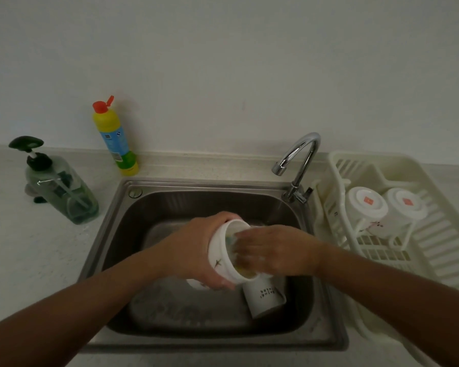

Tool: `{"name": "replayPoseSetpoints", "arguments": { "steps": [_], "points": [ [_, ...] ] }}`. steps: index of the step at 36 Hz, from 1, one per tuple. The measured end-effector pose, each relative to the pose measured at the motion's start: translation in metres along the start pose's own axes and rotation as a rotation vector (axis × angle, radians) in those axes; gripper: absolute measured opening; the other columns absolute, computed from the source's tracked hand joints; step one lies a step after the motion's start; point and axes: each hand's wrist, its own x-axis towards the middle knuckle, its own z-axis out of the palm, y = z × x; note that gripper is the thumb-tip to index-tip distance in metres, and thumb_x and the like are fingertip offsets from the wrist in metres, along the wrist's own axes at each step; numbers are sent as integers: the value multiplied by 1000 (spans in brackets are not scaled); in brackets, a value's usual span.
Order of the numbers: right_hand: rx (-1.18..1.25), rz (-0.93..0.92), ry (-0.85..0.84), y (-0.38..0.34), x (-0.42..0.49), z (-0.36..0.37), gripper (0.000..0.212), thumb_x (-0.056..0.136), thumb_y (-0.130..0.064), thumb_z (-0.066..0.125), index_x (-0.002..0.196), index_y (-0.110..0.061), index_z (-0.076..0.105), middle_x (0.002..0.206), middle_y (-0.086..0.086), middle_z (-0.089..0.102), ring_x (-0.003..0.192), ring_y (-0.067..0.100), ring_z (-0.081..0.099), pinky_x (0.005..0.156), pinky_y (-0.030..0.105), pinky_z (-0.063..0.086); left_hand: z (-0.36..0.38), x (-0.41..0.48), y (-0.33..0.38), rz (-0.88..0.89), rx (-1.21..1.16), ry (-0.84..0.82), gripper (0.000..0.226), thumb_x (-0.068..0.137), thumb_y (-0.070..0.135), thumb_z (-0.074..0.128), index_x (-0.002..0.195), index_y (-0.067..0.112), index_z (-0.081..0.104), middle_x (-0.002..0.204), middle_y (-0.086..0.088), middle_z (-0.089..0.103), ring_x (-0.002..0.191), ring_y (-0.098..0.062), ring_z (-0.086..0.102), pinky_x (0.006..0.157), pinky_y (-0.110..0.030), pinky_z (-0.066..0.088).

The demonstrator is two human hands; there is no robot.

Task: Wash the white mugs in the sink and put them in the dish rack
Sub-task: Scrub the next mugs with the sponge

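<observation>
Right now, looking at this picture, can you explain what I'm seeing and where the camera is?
No machine here: a camera on a person's head looks down at two bare hands over a steel sink. The left hand grips a white mug; the right hand reaches into it, too blurred to tell what it holds. A second mug lies in the sink. Two mugs sit upside down in the dish rack. A faucet, a pump bottle and a yellow bottle stand behind.
</observation>
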Motion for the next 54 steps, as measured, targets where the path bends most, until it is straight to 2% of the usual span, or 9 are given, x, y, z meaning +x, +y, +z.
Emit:
{"name": "replayPoseSetpoints", "arguments": {
  "steps": [5, 13, 16, 23, 28, 36, 40, 46, 54],
  "points": [
    [-73, 70, -4, -3, 12, -5, 35, 72, -16, 80, 106, -11, 74, 113, 7, 72, 112, 22, 65, 104, 35, 45, -2, 1, -7, -25, -24, 36, 94, 53, 27, 98, 134, 29, 49, 124, 12, 63, 117, -12, 62, 93, -35, 57],
    [210, 667, 109, -45, 35, 14, 44, 61, -19, 91, 100, -11, 73, 102, 5, 74, 98, 18, 70, 88, 34, 57, -5, 7, -7, 68, 306, 211, 99, 54, 65, 77, 138, 37, 33, 135, 14, 50, 122, -4, 49, 105, -27, 40],
    [212, 584, 68, -45, 27, 8, 35, 67, -20, 83, 99, -11, 72, 101, 5, 74, 96, 17, 71, 87, 32, 56, -3, 6, -7, 39, 313, 162, 99, 53, 64, 82, 136, 38, 35, 134, 18, 49, 121, -4, 51, 104, -27, 44],
    [-118, -9, -198, 11, -1, -3, 41, 79, -15, 78, 119, -14, 67, 126, 5, 65, 126, 23, 55, 112, 39, 37, 6, 7, -1, -52, 77, 21, 92, 53, 41, 96, 131, 35, 47, 121, 20, 60, 115, -2, 59, 92, -21, 53],
    [-66, -112, -176, 14, 4, -8, 39, 83, -12, 72, 121, -12, 65, 128, 9, 63, 126, 26, 54, 114, 44, 34, -9, 12, -4, -94, -85, -138, 88, 59, 18, 95, 134, 26, 50, 121, 9, 66, 115, -15, 64, 92, -37, 58],
    [109, 83, -68, -25, 9, 4, 33, 82, -15, 75, 114, -11, 68, 122, 8, 67, 120, 20, 59, 116, 36, 32, -22, 7, -4, -156, -211, -301, 82, 62, 23, 86, 135, 17, 50, 126, -4, 64, 117, -26, 63, 94, -50, 56],
    [223, 192, -37, -34, 7, 5, 33, 77, -19, 79, 107, -8, 72, 114, 9, 71, 115, 23, 62, 110, 34, 40, -9, -2, -3, -168, -154, -192, 90, 59, 27, 91, 138, 21, 48, 129, 5, 63, 120, -16, 60, 99, -36, 53],
    [308, 331, -148, -38, 7, 15, 27, 86, -31, 57, 103, -12, 68, 104, 8, 72, 106, 25, 66, 93, 42, 54, 21, -22, -7, -135, 31, 95, 110, 60, 52, 91, 145, 49, 23, 141, 41, 35, 132, 12, 39, 104, -3, 30],
    [428, 503, -223, -50, 17, 10, 20, 86, -30, 65, 102, -17, 65, 104, 9, 70, 102, 28, 66, 89, 46, 54, 42, -24, -22, -118, -46, 230, 108, 56, 49, 95, 145, 35, 37, 141, 22, 48, 130, -4, 49, 107, -30, 45]
  ]
}}
